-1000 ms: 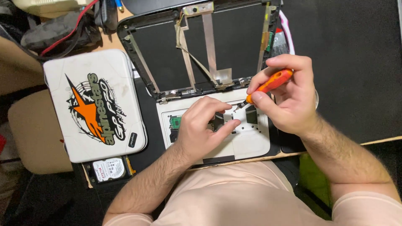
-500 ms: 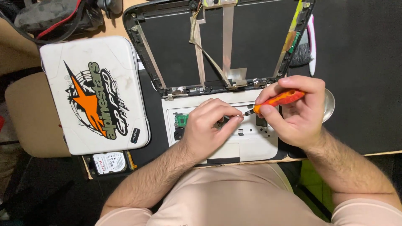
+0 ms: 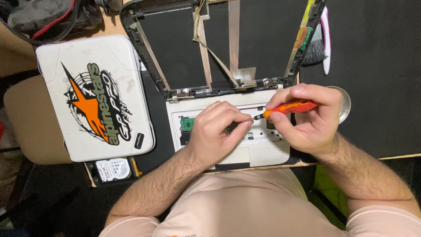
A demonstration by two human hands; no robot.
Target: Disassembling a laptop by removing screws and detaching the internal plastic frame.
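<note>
Hands have barely shifted: right hand stays clamped on the orange screwdriver, left hand perhaps pinching a screw at its tip, laptop base near the bench edge.

Single head camera looks steeply down, close above the desk.

Since 1 s ago: right hand w/ the orange-handled screwdriver has dropped lower over the white laptop base; the handle, tilted up-right before, now lies nearly level, tip pointing left. Left hand fingers now pinch right at the tip, whereas earlier they rested flat on the base, apart from it. The hands now sit closer together. Round metal dish, unseen at first, now shows behind the right hand.
</note>
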